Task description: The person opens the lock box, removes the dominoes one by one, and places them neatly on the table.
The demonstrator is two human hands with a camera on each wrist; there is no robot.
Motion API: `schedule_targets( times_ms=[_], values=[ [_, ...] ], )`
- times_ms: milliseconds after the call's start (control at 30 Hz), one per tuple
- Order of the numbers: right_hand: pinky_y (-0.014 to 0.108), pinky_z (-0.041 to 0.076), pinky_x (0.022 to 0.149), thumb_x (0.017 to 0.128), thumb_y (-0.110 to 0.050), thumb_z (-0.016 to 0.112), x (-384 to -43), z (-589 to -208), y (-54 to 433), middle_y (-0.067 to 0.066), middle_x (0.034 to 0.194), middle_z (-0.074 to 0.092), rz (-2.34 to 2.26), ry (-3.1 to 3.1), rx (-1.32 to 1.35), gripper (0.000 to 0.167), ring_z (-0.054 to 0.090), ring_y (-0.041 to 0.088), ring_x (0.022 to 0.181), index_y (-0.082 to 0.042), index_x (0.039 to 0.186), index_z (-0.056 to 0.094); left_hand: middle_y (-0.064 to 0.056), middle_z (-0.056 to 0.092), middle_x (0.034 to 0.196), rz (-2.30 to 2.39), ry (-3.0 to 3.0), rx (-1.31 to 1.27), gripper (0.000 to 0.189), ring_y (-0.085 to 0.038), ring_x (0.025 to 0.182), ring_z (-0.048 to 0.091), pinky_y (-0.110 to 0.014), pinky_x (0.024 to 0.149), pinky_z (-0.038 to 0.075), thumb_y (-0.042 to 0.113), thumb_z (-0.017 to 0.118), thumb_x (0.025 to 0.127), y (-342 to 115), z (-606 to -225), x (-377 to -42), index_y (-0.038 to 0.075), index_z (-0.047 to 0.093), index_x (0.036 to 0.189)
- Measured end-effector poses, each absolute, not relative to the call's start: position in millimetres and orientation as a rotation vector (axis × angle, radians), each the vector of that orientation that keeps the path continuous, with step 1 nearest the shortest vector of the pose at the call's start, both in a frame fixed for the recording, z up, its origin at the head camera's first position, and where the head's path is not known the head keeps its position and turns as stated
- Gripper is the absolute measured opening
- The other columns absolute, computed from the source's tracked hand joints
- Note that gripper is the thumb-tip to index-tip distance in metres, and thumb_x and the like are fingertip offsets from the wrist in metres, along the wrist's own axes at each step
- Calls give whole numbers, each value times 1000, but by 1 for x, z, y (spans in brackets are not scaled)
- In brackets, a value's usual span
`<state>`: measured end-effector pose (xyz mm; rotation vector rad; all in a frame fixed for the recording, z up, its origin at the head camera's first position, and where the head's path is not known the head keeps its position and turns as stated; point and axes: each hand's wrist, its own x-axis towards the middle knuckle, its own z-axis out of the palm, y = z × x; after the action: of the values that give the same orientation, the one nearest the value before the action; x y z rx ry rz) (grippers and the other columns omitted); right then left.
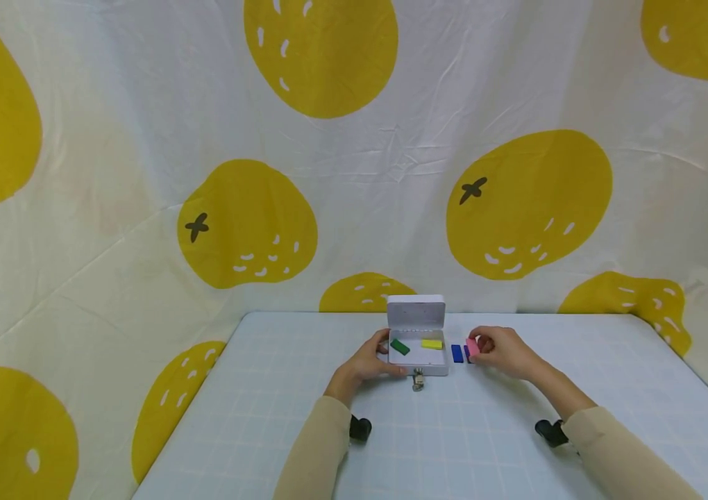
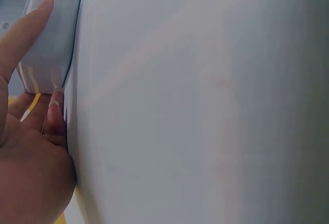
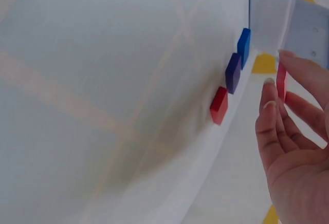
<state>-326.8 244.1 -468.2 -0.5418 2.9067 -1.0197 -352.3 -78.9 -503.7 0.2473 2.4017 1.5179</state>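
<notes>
A small white metal box [image 1: 418, 370] with a hinged lid [image 1: 416, 312] standing up sits on the table. A green block [image 1: 400, 346] and a yellow block [image 1: 432, 344] lie inside it. My left hand [image 1: 368, 361] grips the box's left side, thumb along the front. Between thumb and fingertips my right hand [image 1: 504, 353] pinches a pink block [image 1: 472, 346], held above the table just right of the box. A blue block [image 3: 244, 48], a purple block [image 3: 233, 73] and a red block [image 3: 219, 106] lie in a row; the hand hides the red one in the head view.
A padlock [image 1: 418, 380] hangs at the front of the box. The table [image 1: 454, 444] has a pale checked cover. Behind it hangs a white cloth [image 1: 354, 222] with large yellow fruit shapes. A dark wrist camera [image 1: 360, 428] shows below the left hand.
</notes>
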Motion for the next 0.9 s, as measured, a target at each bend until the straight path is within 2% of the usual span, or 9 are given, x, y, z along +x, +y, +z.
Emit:
schedule_targets(
  times_ms=[167, 633, 900],
  values=[
    [27, 50, 71, 87, -13, 82, -325, -467, 253, 2, 88, 60, -1005, 2909, -516, 37, 54, 20, 82, -1, 119, 67, 1, 55, 133, 1506, 2415, 232, 97, -23, 114, 49, -44, 101, 41, 22, 96, 72, -77, -504, -353, 28, 44, 153],
    [25, 51, 73, 88, -14, 81, -325, -472, 282, 2, 90, 63, -947, 2972, -546, 36, 56, 19, 83, 1, 117, 67, 1, 53, 140, 1482, 2436, 236, 99, -23, 116, 49, -46, 106, 40, 25, 95, 73, -78, -505, -352, 27, 40, 156],
    [36, 52, 77, 88, -13, 80, -325, -475, 291, 6, 92, 62, -939, 2947, -495, 34, 56, 22, 86, 1, 116, 67, 0, 52, 143, 1495, 2421, 254, 98, -23, 117, 49, -46, 105, 40, 23, 95, 74, -77, -502, -350, 26, 41, 155]
  ],
)
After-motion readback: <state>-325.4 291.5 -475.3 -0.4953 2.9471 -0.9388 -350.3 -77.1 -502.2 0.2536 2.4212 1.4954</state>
